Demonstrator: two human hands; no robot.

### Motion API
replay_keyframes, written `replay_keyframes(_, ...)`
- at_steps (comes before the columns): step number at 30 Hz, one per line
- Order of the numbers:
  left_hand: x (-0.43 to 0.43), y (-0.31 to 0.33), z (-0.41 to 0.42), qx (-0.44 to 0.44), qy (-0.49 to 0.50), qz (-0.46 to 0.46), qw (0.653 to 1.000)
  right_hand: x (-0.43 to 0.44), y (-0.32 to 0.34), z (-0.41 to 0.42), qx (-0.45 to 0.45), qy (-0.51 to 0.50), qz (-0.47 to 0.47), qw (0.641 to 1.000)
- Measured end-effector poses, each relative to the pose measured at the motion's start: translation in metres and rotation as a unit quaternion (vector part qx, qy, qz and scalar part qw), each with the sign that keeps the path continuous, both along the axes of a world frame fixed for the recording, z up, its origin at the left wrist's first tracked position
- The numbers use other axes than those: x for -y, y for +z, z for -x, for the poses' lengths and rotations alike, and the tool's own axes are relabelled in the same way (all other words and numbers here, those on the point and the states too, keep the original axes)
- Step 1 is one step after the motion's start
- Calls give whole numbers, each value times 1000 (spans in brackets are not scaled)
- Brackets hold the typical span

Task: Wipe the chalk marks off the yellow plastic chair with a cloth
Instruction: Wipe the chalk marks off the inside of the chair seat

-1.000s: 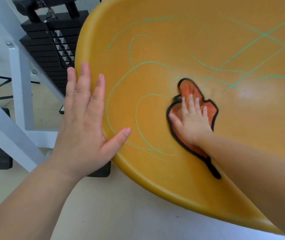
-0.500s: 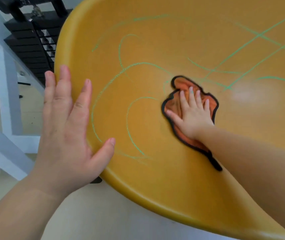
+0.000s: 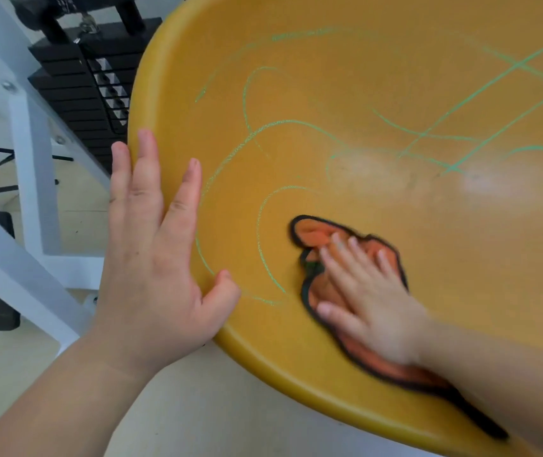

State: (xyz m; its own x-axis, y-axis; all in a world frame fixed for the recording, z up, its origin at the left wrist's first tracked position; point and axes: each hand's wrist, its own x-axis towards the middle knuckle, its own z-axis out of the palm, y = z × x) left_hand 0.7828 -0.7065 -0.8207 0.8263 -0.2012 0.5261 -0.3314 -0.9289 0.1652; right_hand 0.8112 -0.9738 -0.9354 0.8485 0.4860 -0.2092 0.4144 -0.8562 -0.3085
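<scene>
Fingers of the right hand [image 3: 372,301] lie straight, pressing the orange cloth [image 3: 313,234] flat on the yellow chair [image 3: 362,77]. Left hand [image 3: 151,258], fingers straight too, rests on the chair's rim at nine o'clock of the cloth. Green chalk marks [image 3: 520,65] spread toward twelve and two.

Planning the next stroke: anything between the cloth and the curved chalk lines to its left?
Nothing visible. Only bare chair separates the cloth, under the right hand, from the nearest chalk line. The left hand rests on the rim beyond, thumb beside the outermost line.
</scene>
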Motion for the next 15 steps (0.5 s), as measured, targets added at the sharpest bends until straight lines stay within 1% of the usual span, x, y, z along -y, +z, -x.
replay_keyframes(2, -1, 0, 0, -1, -5, -8, 1000, 15, -14, -49, 39, -91, 32, 995)
replay_keyframes(5, -3, -1, 1, 2, -8, -15, 1000, 21, -15, -110, 51, -239, 24, 969)
replay_keyframes(7, -4, -2, 1, 3, -6, -13, 1000, 8, -14, -121, 47, -283, 4, 958)
replay_keyframes(8, -3, -2, 1, 3, -7, -13, 1000, -3, -13, -115, 36, -282, -7, 959)
replay_keyframes(10, -3, -2, 0, 7, -12, -10, 1000, -29, -10, -82, 14, -233, -27, 972)
replay_keyframes(13, -2, -3, 0, 18, -16, 19, 1000, -53, 9, -4, -8, -85, -93, 992)
replay_keyframes(15, -1, -5, 0, 21, -21, 29, 999, -43, 22, 30, -50, 7, -99, 994)
